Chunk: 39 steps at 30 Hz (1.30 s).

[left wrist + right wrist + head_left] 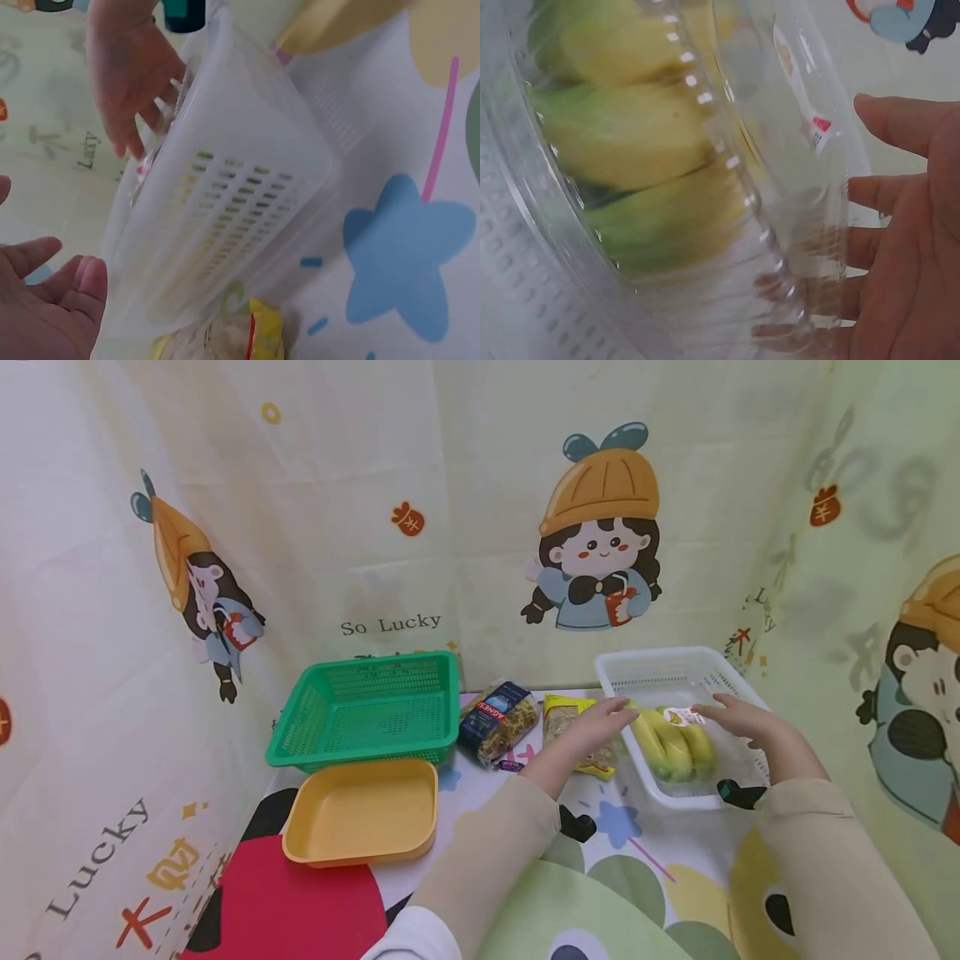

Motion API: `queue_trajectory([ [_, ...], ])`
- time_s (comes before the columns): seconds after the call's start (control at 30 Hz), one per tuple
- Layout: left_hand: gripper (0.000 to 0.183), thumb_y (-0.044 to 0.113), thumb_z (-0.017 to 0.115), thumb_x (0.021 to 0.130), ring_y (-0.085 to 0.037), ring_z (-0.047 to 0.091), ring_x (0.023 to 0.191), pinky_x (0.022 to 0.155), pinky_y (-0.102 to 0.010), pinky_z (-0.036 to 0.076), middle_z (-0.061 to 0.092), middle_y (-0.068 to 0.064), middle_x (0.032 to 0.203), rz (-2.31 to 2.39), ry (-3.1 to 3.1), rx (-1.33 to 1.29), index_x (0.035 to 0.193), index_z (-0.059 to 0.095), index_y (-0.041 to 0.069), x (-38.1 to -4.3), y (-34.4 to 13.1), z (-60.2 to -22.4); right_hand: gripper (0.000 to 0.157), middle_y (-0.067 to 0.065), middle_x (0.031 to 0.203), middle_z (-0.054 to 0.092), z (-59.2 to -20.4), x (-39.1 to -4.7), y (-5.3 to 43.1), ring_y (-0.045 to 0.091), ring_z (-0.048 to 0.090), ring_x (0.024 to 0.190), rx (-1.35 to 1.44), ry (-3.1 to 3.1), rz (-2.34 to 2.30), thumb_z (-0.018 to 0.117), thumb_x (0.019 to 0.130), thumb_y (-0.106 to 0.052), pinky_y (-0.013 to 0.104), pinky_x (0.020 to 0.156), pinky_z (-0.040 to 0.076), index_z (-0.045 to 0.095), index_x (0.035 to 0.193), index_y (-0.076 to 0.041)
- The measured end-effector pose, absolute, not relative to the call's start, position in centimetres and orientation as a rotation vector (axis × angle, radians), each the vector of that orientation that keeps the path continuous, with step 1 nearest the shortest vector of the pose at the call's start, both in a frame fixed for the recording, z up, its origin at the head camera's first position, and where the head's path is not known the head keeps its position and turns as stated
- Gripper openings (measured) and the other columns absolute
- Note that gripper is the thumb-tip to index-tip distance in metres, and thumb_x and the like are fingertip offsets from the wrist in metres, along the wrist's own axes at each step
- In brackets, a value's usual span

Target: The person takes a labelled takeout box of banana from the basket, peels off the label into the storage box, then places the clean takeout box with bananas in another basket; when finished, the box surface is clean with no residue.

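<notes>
A clear plastic box of yellow-green bananas (675,745) with a round label sits in the white basket (660,803) at the right of the table. My left hand (581,739) hovers at the basket's left rim, fingers extended and nothing in them. In the left wrist view this hand (45,307) shows beside the basket wall. On the other side, my right hand (761,735) reaches in over the basket. Its straight fingers (866,247) stand along the clear side of the box, some of them seen through the plastic in the right wrist view.
A yellow-edged snack bag (558,718) lies under my left forearm, left of the basket. Further left are an Agnesi pasta bag (498,722), a small purple packet (512,766), a green basket (363,714) and a yellow-orange tray (363,814). Printed cloth walls surround the table.
</notes>
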<state>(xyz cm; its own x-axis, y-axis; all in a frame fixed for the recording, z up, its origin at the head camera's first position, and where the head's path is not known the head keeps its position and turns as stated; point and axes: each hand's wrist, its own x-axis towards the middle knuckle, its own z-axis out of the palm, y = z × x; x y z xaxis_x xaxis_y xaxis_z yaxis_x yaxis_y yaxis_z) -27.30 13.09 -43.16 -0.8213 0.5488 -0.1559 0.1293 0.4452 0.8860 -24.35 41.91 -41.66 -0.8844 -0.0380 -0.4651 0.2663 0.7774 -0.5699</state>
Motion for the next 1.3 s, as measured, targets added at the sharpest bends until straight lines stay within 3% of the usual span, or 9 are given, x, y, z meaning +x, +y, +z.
queue_trajectory([
  [0.2,0.056,0.054,0.045,0.099,-0.018,0.046,0.139,0.113,-0.036,0.04,0.049,0.004,0.15,1.275,2.36,0.564,0.148,0.047,0.026,-26.6,16.0,-42.9,0.08,0.039,0.155,-0.012,-42.9,-24.8,43.6,0.063,0.018,0.139,0.272,2.228,-1.19,0.027,0.106,-0.049,0.066,0.103,0.04,-0.023,0.153,-0.009],
  [0.37,0.058,0.055,0.046,0.098,-0.017,0.04,0.143,0.116,-0.038,0.036,0.044,0.006,0.154,1.241,2.401,0.487,0.149,0.044,0.028,-25.7,17.1,-42.2,0.075,0.038,0.157,-0.003,-43.8,-24.6,44.5,0.058,0.028,0.139,0.281,2.125,-1.298,0.028,0.107,-0.042,0.064,0.104,0.041,-0.024,0.153,-0.012],
  [0.5,0.063,0.057,0.049,0.095,-0.017,0.043,0.141,0.114,-0.041,0.039,0.044,0.008,0.153,1.292,2.421,0.409,0.15,0.041,0.028,-25.0,18.5,-41.9,0.071,0.038,0.157,-0.001,-44.2,-24.6,44.7,0.054,0.035,0.138,0.299,2.097,-1.367,0.027,0.108,-0.038,0.062,0.102,0.044,-0.023,0.154,-0.015],
  [0.63,0.064,0.051,0.054,0.093,-0.017,0.046,0.138,0.111,-0.039,0.042,0.045,0.006,0.153,1.38,2.459,0.324,0.15,0.041,0.025,-24.3,20.1,-42.5,0.068,0.039,0.157,-0.001,-44.1,-24.6,44.9,0.055,0.032,0.139,0.301,2.093,-1.379,0.024,0.109,-0.035,0.06,0.098,0.048,-0.024,0.153,-0.018],
  [0.9,0.073,0.038,0.062,0.089,-0.023,0.029,0.149,0.118,-0.032,0.032,0.029,-0.006,0.162,1.484,2.49,0.133,0.153,0.036,0.016,-23.5,23.1,-43.3,0.068,0.036,0.158,-0.005,-43.9,-24.4,45.5,0.053,0.026,0.142,0.343,2.064,-1.405,0.024,0.108,-0.036,0.054,0.097,0.05,-0.025,0.153,-0.02],
  [1.13,0.076,0.034,0.065,0.084,-0.03,0.034,0.146,0.117,-0.036,0.034,0.032,-0.017,0.158,1.634,2.368,-0.183,0.151,0.039,0.008,-23.8,24.1,-43.4,0.067,0.034,0.159,-0.009,-44.0,-24.3,45.6,0.055,0.019,0.144,0.327,2.048,-1.428,0.022,0.109,-0.035,0.06,0.103,0.043,-0.027,0.152,-0.02],
  [1.3,0.081,0.031,0.065,0.083,-0.031,0.036,0.144,0.118,-0.044,0.033,0.029,-0.019,0.159,1.764,2.138,-0.3,0.154,0.032,0.01,-24.2,24.2,-43.7,0.066,0.033,0.159,-0.011,-44.2,-24.2,45.9,0.057,0.015,0.144,0.321,2.038,-1.454,0.022,0.109,-0.035,0.068,0.107,0.035,-0.026,0.153,-0.021],
])
